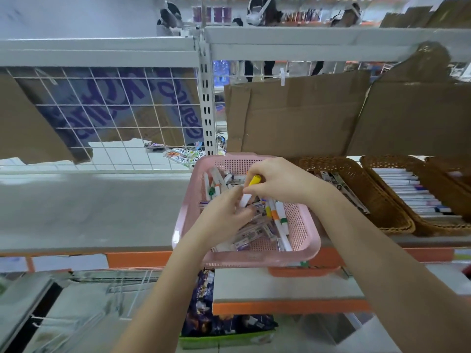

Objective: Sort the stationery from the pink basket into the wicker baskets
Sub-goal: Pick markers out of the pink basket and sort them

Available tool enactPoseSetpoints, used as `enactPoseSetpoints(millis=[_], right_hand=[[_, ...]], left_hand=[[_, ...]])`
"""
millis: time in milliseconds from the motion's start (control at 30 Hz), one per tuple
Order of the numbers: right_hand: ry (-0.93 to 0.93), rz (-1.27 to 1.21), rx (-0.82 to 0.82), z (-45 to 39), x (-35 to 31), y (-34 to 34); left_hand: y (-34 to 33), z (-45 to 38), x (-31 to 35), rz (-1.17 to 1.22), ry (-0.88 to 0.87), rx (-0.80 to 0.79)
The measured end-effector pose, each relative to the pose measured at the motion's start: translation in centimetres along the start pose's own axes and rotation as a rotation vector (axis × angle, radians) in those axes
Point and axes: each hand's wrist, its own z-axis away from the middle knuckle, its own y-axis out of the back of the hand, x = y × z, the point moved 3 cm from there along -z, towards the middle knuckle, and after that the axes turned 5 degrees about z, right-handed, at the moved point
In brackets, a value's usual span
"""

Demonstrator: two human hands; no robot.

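The pink basket sits on the grey shelf, filled with several markers and packaged pens. Both my hands are inside it. My right hand grips a white marker with a yellow cap. My left hand reaches into the pile with its fingers bent over packaged pens; whether it holds anything is hidden. To the right stand wicker baskets: the nearest wicker basket holds packaged pens, the second wicker basket holds a row of white markers, and a third wicker basket shows at the frame edge.
Cardboard sheets hang behind the baskets. A white wire grid panel backs the shelf on the left. The bare grey shelf stretches left of the pink basket. An orange tray and snack packets lie on lower shelves.
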Motion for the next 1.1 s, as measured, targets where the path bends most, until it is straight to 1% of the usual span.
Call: enactPoseSetpoints(millis=[67,133,233,267,367,433,500,633,700,800,867,1000,1100], right_hand=[[0.038,-0.101,0.02,-0.4,-0.6,-0.3],[0.05,-0.16,0.023,-0.9,-0.5,-0.4],[0.005,-0.327,-0.096,-1.7,0.9,-0.6],[-0.018,-0.312,-0.131,-2.0,1.7,-1.0],[-0.129,-0.138,-0.231,-3.3,3.6,-3.5],[-0.194,-0.046,-0.343,-4.4,3.7,-6.1],[-0.232,0.043,-0.413,-5.3,3.3,-8.2],[-0.275,0.027,-0.471,-7.0,2.7,-10.7],[-0.31,0.023,-0.45,-7.3,2.9,-11.0],[-0.372,-0.09,-0.42,-7.1,3.4,-11.0],[-0.377,-0.064,-0.379,-6.4,3.8,-10.3],[-0.363,0.148,-0.132,-4.4,4.3,-7.1],[-0.309,0.195,0.008,-2.7,3.5,-4.3]], left_hand=[[-0.1,0.3,0.0,0.199,0.026,0.008],[0.1,0.7,-0.2,0.357,0.043,0.06],[0.2,1.5,-0.9,0.413,0.051,0.147],[0.3,1.8,-1.2,0.418,0.071,0.179],[0.5,2.4,-2.2,0.414,0.105,0.271],[0.7,2.5,-2.3,0.417,0.099,0.315],[0.8,2.6,-2.3,0.437,0.083,0.331],[0.8,2.6,-2.5,0.467,0.114,0.329],[0.7,2.6,-2.7,0.461,0.128,0.313],[0.7,2.6,-2.5,0.461,0.126,0.296],[0.8,2.7,-2.4,0.447,0.114,0.301],[0.5,2.5,-2.3,0.448,0.111,0.272],[0.4,2.4,-2.2,0.459,0.09,0.254]])
